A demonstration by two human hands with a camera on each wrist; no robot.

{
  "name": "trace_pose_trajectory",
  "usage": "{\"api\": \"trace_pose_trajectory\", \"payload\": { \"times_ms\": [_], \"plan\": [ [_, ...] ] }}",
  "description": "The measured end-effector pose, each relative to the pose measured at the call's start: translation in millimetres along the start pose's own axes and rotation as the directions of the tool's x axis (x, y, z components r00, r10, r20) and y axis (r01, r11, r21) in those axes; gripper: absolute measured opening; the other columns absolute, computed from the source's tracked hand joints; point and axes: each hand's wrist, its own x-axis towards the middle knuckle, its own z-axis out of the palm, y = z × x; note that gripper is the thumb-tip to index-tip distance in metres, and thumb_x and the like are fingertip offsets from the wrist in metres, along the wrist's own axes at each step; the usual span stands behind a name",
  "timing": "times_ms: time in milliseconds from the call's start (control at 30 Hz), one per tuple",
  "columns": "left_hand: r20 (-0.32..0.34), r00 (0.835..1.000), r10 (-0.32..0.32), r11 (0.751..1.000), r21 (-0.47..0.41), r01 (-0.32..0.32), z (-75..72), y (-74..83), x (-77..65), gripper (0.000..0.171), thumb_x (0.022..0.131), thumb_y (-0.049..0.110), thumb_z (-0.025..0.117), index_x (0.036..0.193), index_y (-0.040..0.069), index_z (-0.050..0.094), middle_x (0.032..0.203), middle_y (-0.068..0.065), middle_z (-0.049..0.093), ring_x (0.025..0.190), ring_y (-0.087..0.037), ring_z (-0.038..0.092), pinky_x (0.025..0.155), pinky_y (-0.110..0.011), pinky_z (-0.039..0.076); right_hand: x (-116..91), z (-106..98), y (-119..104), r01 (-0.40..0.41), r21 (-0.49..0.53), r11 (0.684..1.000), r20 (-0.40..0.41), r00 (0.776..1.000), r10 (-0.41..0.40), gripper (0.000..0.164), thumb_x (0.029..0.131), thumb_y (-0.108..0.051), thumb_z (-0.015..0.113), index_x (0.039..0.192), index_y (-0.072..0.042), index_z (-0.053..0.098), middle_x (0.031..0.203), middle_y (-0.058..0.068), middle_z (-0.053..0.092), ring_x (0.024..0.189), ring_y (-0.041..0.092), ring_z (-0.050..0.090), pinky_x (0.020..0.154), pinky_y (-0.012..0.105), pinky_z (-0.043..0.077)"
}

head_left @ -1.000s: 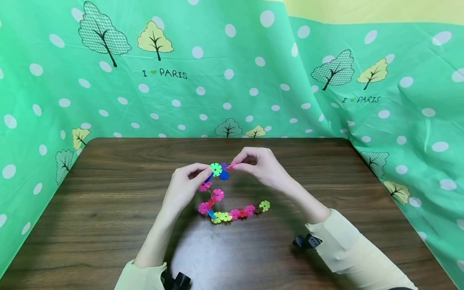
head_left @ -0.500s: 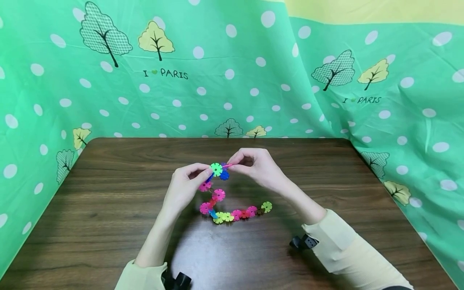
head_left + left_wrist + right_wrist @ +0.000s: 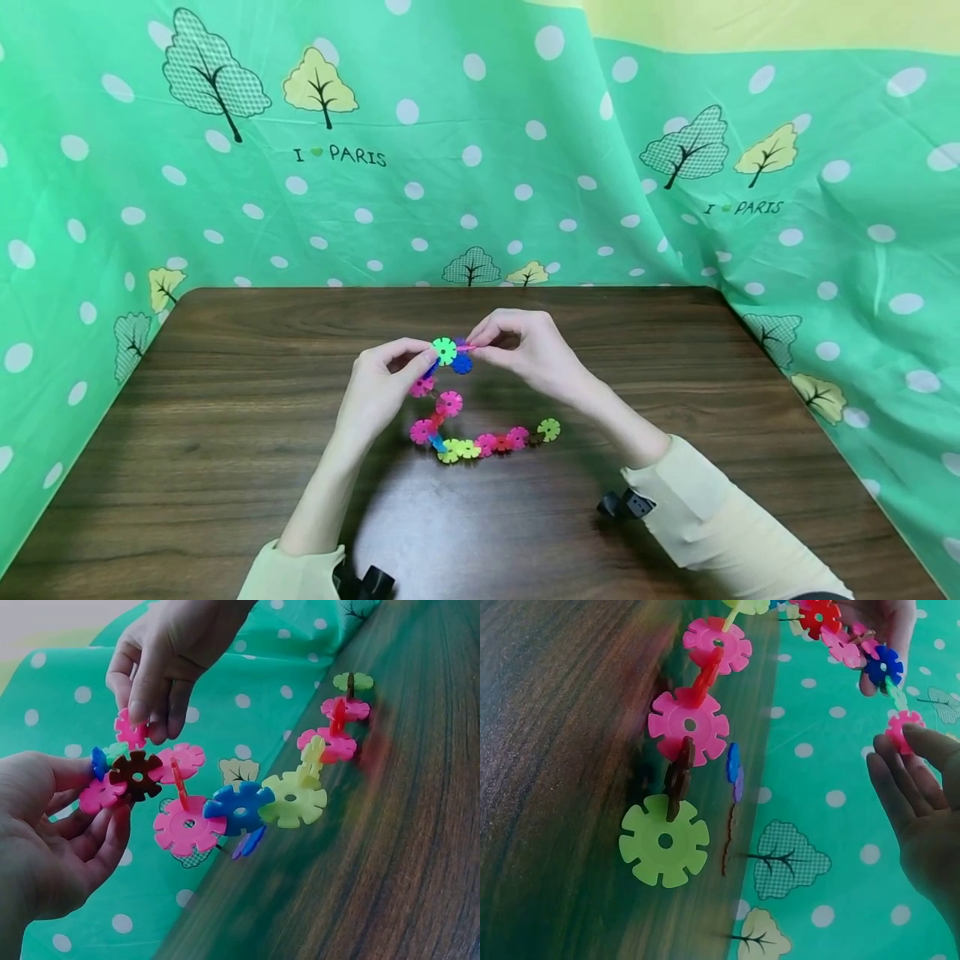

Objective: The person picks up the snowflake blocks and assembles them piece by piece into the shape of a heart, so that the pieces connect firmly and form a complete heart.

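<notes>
In the head view, we see the left hand [image 3: 382, 385] grasping the upper end of a chain of notched discs [image 3: 468, 449], its thumb and fingers pinched close beside a green disc [image 3: 443, 352]. The right hand [image 3: 534, 350] pinches a pink disc [image 3: 466, 348] between thumb and fingers at the green disc's right edge. From there we follow the chain across the bench [image 3: 225, 417] to a lime disc [image 3: 549, 429] at its other end.

In the left wrist view, we find a brown disc [image 3: 137, 776] of the chain just beside the left fingers.

In the right wrist view, the pink disc meets the green one; we cannot tell whether their slots interlock. A blue disc [image 3: 733, 761] and a purple disc [image 3: 739, 785] lie near the chain, apart from it.
</notes>
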Motion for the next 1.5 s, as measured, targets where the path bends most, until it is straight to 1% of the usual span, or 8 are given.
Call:
{"api": "trace_pose_trajectory", "payload": {
  "times_ms": [167, 400, 700, 867, 1100, 1200, 1333, 1500],
  "plan": [
    [-0.001, 1.000, 0.030, 1.000, 0.003, -0.030, -0.4, 1.2, -1.3, 0.016, 0.097, 0.024, 0.074, 0.103, 0.011, 0.079, 0.081, -0.007, 0.071, 0.068, -0.013, 0.063, 0.064, -0.023, 0.052, 1.3, 0.9, -0.9, 0.041, -0.052, 0.998, -0.011, 0.999, -0.042, 0.006, 0.087, -0.002, 0.080, 0.089, -0.008, 0.079, 0.095, 0.004, 0.078, 0.086, 0.012, 0.073, 0.075, 0.027, 0.062],
    [0.001, 0.999, 0.033, 0.999, 0.019, -0.033, -0.3, 0.8, -0.7, 0.014, 0.097, 0.024, 0.074, 0.103, 0.012, 0.079, 0.082, -0.008, 0.071, 0.070, -0.017, 0.063, 0.064, -0.023, 0.051, 1.0, 0.6, -1.1, 0.032, -0.066, 0.997, -0.016, 0.999, -0.033, 0.006, 0.087, 0.000, 0.080, 0.090, -0.006, 0.078, 0.096, 0.005, 0.078, 0.087, 0.013, 0.073, 0.076, 0.026, 0.062],
    [-0.001, 0.999, 0.036, 0.999, 0.020, -0.036, -1.2, 0.9, -1.2, 0.016, 0.097, 0.025, 0.074, 0.104, 0.013, 0.079, 0.084, -0.010, 0.072, 0.070, -0.016, 0.063, 0.065, -0.023, 0.052, 0.1, 3.4, 2.1, 0.063, -0.067, 0.996, -0.031, 0.997, -0.065, 0.005, 0.086, -0.001, 0.080, 0.089, -0.004, 0.078, 0.096, 0.006, 0.078, 0.086, 0.013, 0.074, 0.075, 0.035, 0.063],
    [0.000, 0.999, 0.045, 0.998, 0.032, -0.045, -1.4, 0.6, -1.9, 0.017, 0.097, 0.026, 0.074, 0.105, 0.012, 0.079, 0.085, -0.009, 0.072, 0.070, -0.015, 0.062, 0.065, -0.023, 0.051, -2.5, 4.9, 2.2, 0.096, -0.078, 0.992, -0.045, 0.994, -0.100, 0.008, 0.086, 0.000, 0.080, 0.089, -0.007, 0.078, 0.096, 0.005, 0.078, 0.089, 0.014, 0.074, 0.076, 0.030, 0.063],
    [-0.013, 0.994, 0.108, 0.994, 0.025, -0.108, -2.5, 0.6, -3.0, 0.015, 0.095, 0.023, 0.076, 0.105, 0.013, 0.079, 0.089, -0.009, 0.075, 0.072, -0.014, 0.062, 0.066, -0.022, 0.052, -3.2, 5.2, -0.2, 0.207, -0.172, 0.963, -0.053, 0.974, -0.219, 0.010, 0.086, 0.002, 0.080, 0.089, -0.007, 0.078, 0.096, 0.003, 0.076, 0.092, 0.015, 0.071, 0.077, 0.032, 0.063],
    [-0.022, 0.989, 0.147, 0.989, 0.028, -0.146, -3.3, 0.7, -3.0, 0.013, 0.094, 0.022, 0.076, 0.104, 0.014, 0.080, 0.090, -0.007, 0.075, 0.073, -0.012, 0.061, 0.066, -0.020, 0.051, -2.8, 4.3, 0.6, 0.243, -0.192, 0.951, -0.058, 0.964, -0.258, 0.013, 0.084, 0.004, 0.081, 0.089, -0.007, 0.078, 0.098, 0.003, 0.077, 0.093, 0.015, 0.072, 0.080, 0.028, 0.062],
    [-0.029, 0.981, 0.189, 0.981, 0.034, -0.188, -3.1, 0.6, -2.0, 0.012, 0.094, 0.023, 0.077, 0.102, 0.015, 0.081, 0.090, -0.004, 0.074, 0.074, -0.012, 0.061, 0.067, -0.020, 0.050, -4.3, 2.6, 3.2, 0.266, -0.170, 0.949, -0.086, 0.955, -0.283, 0.013, 0.082, 0.003, 0.083, 0.090, -0.006, 0.080, 0.100, 0.003, 0.078, 0.095, 0.014, 0.072, 0.084, 0.018, 0.058],
    [-0.038, 0.978, 0.206, 0.979, 0.019, -0.205, -1.0, 0.4, -0.7, 0.012, 0.095, 0.023, 0.076, 0.102, 0.015, 0.081, 0.090, -0.008, 0.074, 0.073, -0.012, 0.061, 0.066, -0.020, 0.051, -5.6, 3.0, 4.5, 0.269, -0.130, 0.954, -0.131, 0.949, -0.286, 0.015, 0.079, 0.006, 0.083, 0.089, -0.005, 0.080, 0.100, 0.006, 0.078, 0.094, 0.015, 0.072, 0.082, 0.017, 0.058]
  ]
}}
